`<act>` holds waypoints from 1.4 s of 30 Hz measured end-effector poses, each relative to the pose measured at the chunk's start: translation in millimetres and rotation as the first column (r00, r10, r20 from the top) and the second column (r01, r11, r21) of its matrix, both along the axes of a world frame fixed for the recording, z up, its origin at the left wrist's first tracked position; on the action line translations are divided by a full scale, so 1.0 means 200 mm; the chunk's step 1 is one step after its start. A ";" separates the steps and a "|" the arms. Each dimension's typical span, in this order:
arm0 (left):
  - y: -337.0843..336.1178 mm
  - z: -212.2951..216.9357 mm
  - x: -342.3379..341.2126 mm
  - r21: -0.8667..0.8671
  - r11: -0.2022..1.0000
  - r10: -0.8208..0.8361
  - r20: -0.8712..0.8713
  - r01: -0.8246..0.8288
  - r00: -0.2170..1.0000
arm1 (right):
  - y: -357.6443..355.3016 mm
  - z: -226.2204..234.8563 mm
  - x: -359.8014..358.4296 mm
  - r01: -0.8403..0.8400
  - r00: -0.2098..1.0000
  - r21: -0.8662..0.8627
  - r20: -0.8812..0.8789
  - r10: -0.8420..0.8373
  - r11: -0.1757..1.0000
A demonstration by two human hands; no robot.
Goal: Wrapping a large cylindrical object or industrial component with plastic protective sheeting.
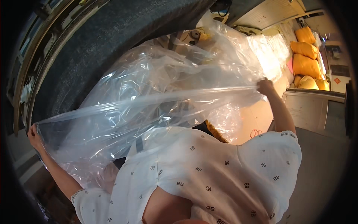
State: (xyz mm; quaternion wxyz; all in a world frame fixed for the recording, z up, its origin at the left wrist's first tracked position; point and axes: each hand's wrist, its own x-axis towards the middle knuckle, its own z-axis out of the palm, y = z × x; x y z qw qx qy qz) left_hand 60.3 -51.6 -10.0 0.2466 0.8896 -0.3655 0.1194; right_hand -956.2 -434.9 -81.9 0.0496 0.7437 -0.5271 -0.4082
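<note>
A large clear plastic sheet (149, 98) is stretched taut across in front of me, its upper edge running from one hand to the other. At the far left, my left hand (34, 136) is closed on one end of that edge. My right hand (265, 86) grips the other end, higher up on the right, with its fingers curled round the plastic. Below and beyond the taut edge, the film spreads in crumpled, shiny folds. Whether it is a flat sheet or a bag, I cannot tell.
A dark grey cloth-like surface (74, 71) curves along the left and back. Several orange sacks (306, 65) are stacked at the far right, beyond a pale cabinet (305, 108). More bunched plastic (270, 52) lies brightly lit at the back right.
</note>
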 end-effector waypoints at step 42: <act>0.06 -0.04 -0.28 -0.356 0.853 0.343 -0.166 -0.381 0.924 | -1.85 0.38 1.60 0.283 0.130 0.224 0.955 -0.268 0.933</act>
